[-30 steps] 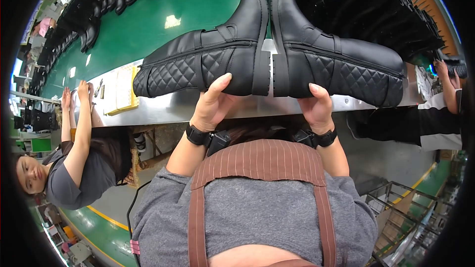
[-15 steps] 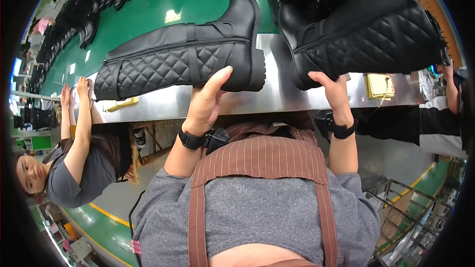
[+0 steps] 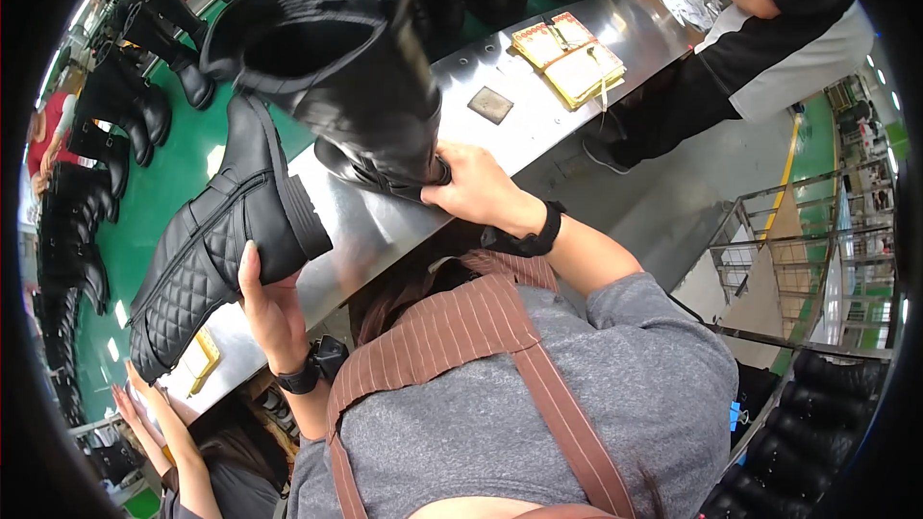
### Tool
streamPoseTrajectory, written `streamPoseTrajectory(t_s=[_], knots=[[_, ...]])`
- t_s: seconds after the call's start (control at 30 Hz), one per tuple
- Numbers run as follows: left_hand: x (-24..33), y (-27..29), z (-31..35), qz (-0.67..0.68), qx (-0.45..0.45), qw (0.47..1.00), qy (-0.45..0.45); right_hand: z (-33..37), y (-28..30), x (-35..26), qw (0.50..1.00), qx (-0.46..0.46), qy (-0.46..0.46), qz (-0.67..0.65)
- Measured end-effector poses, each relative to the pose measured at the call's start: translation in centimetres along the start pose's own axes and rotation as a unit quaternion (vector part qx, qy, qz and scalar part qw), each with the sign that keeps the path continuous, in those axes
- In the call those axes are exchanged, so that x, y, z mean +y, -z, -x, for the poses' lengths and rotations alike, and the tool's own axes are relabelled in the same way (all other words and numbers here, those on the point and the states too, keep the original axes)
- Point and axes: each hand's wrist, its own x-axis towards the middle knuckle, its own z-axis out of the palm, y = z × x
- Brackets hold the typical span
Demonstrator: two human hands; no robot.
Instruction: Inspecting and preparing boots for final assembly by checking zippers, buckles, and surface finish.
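Note:
My left hand (image 3: 272,312) grips a tall black boot (image 3: 207,235) at the heel, thumb on its side. This boot lies tilted, its quilted shaft pointing down to the left and its chunky heel toward the middle. With my right hand (image 3: 481,187) I hold a second black boot (image 3: 370,111) by its lower part. It stands upright, with its open top facing up toward me. The fingers of my right hand are partly hidden behind the boot's foot.
A metal bench edge (image 3: 394,240) borders the green worktop (image 3: 125,264), where rows of black boots (image 3: 82,202) stand. Yellow paper bundles (image 3: 572,62) and a small grey plate (image 3: 490,105) lie on the metal. Co-workers' arms (image 3: 178,442) reach in at lower left and upper right.
The view has turned to the right. The right-hand boot has swung from lying sideways to upright, its opening now showing. The left-hand boot remains in my grip.

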Motion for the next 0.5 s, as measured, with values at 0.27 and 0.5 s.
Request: streamPoseTrajectory(t_s=[0.27, 0.5], knots=[[0.2, 0.2, 0.2, -0.009, 0.045, 0.999, 0.008, -4.0, 9.1, 5.5, 0.978, -0.176, -0.032, 0.106], [0.3, 0.4, 1.6, 0.035, 0.016, 0.999, -0.018, -13.1, 17.4, 18.9, 0.888, 0.147, -0.196, 0.390]])
